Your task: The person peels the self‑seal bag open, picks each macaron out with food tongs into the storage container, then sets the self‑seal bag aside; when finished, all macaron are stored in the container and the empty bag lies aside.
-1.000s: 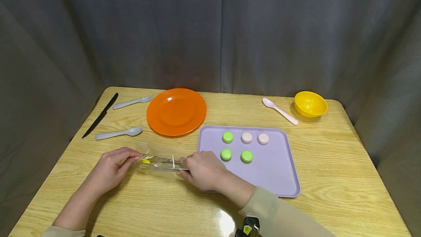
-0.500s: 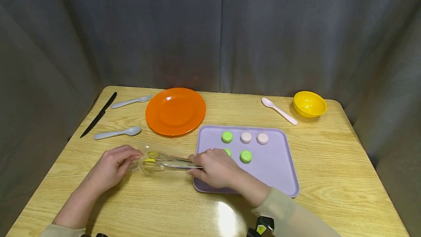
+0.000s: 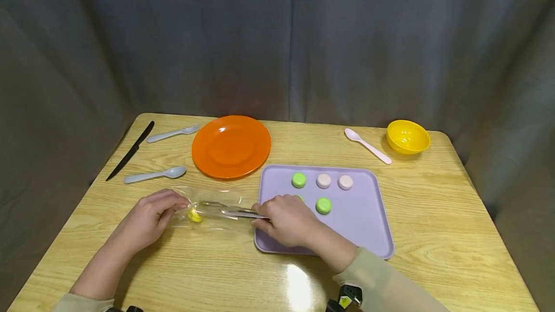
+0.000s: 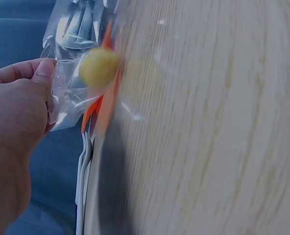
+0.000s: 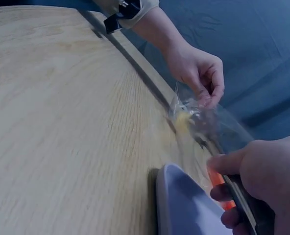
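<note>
Beside tray (image 3: 377, 235) edge, left hand (image 3: 145, 220) pinching bag (image 3: 208, 208), right hand (image 3: 288, 220) gripping tongs (image 3: 234, 213)

A light wooden desk (image 3: 433, 235) with a bold grain and rounded far corners fills the near scene. Grey curtain fabric (image 3: 277, 37) hangs in soft folds behind it and closes in on the left and right sides. A bright glare of overhead light sits on the desk's near edge.
</note>
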`<state>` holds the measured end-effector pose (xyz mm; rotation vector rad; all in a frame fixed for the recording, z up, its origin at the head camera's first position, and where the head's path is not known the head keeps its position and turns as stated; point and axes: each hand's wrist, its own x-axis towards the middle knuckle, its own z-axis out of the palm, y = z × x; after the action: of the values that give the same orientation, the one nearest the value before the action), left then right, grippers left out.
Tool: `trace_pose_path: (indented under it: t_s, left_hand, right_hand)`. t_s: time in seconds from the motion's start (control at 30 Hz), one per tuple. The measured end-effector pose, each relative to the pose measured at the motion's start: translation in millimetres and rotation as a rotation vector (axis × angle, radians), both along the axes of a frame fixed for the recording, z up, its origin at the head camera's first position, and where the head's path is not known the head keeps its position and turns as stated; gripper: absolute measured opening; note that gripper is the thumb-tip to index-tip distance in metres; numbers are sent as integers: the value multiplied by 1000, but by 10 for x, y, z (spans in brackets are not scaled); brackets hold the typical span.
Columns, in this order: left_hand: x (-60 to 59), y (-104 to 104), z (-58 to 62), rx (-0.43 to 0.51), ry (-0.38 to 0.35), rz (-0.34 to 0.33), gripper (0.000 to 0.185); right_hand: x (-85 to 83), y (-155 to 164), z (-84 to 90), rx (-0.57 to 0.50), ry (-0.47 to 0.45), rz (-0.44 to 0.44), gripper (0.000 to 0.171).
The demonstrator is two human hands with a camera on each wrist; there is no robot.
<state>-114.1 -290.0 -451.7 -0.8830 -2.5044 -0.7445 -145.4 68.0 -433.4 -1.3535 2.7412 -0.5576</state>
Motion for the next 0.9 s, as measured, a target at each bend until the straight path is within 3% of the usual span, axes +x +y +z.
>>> trace_pose_path:
  t_s: [0.13, 0.4, 0.57, 0.77, 0.9]
  left_hand:
    - [14, -13, 7, 4, 8, 19, 41]
    - [21, 5, -27, 25, -32, 10, 39]
    - [31, -7, -44, 56, -46, 11, 37]
    - [51, -120, -12, -11, -165, 75, 24]
    - [51, -217, 32, -76, -253, 104, 26]
  right_hand:
    - [-26, 16, 25, 18, 8, -23, 28]
    - [-3, -144, -16, 52, -105, -16, 36]
    - [16, -240, -50, 65, -101, -36, 36]
    - [28, -266, -59, 79, -94, -46, 38]
    - [11, -255, -58, 84, -72, -32, 37]
